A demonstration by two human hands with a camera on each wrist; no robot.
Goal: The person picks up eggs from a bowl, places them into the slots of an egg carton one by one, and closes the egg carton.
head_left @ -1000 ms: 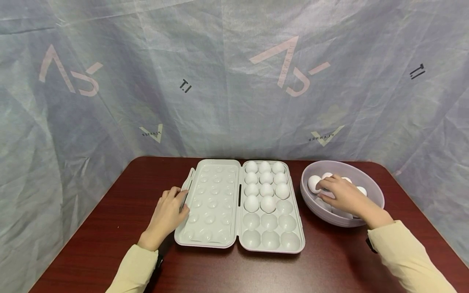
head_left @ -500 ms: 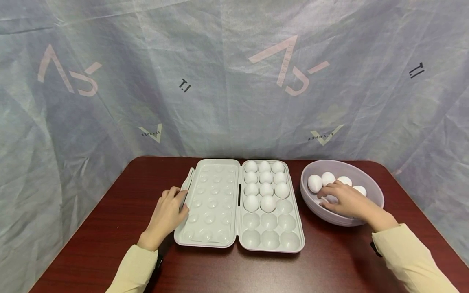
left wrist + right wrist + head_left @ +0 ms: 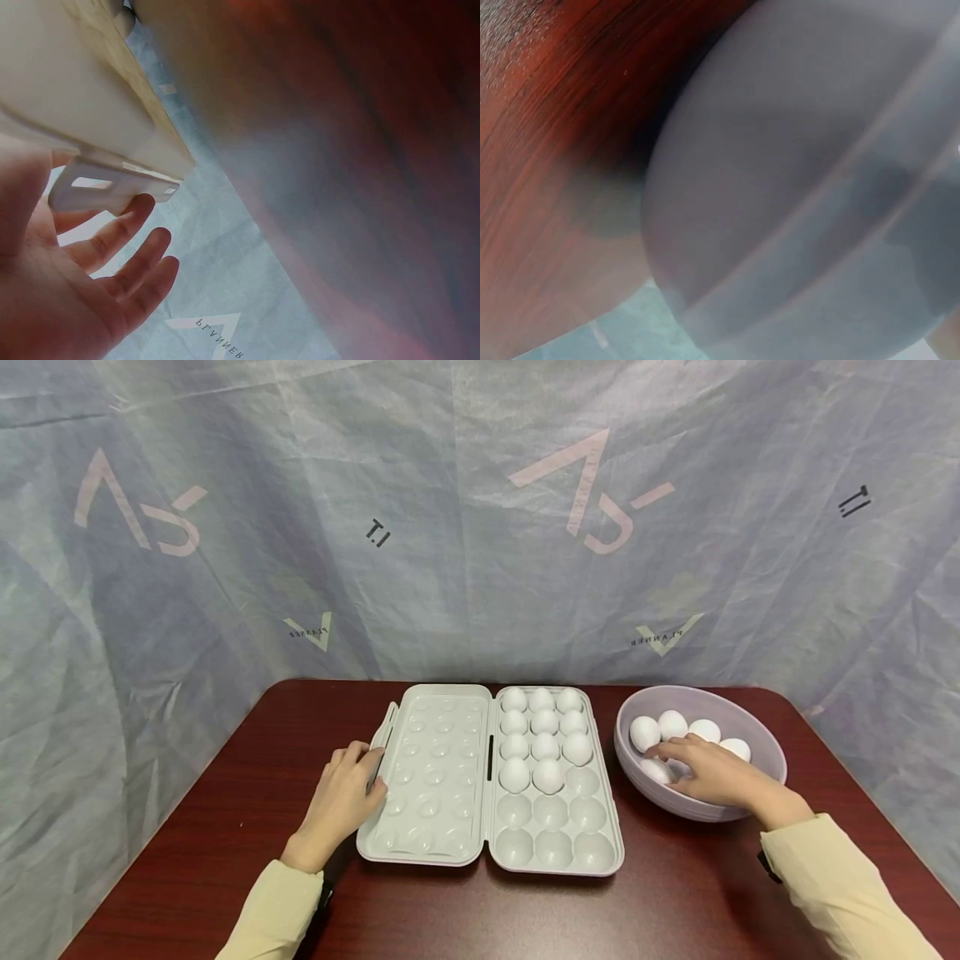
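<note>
A pale egg box [image 3: 487,852] lies open on the table, lid to the left. White eggs [image 3: 545,748] fill its far rows; the front cups are bare. At the lid's left edge my left hand [image 3: 347,793] holds the latch flap [image 3: 385,728]. The left wrist view shows fingertips against this slotted flap [image 3: 90,191], the other fingers loosely bent. My right hand [image 3: 708,770] reaches inside a lilac bowl [image 3: 757,735], its thumb and fingers around a white egg [image 3: 657,770] near the left wall. The right wrist view shows only the bowl's outer side [image 3: 780,165].
More eggs [image 3: 672,725] lie in the bowl along its far side. The dark red wooden table [image 3: 420,918] ends at the back against a grey printed cloth [image 3: 420,527]. The bowl stands right of the egg box, a narrow strip of table between them.
My right hand has drawn slightly back toward me and to the right inside the bowl. The egg at its fingers shows more clearly. My left hand has stayed at the flap.
</note>
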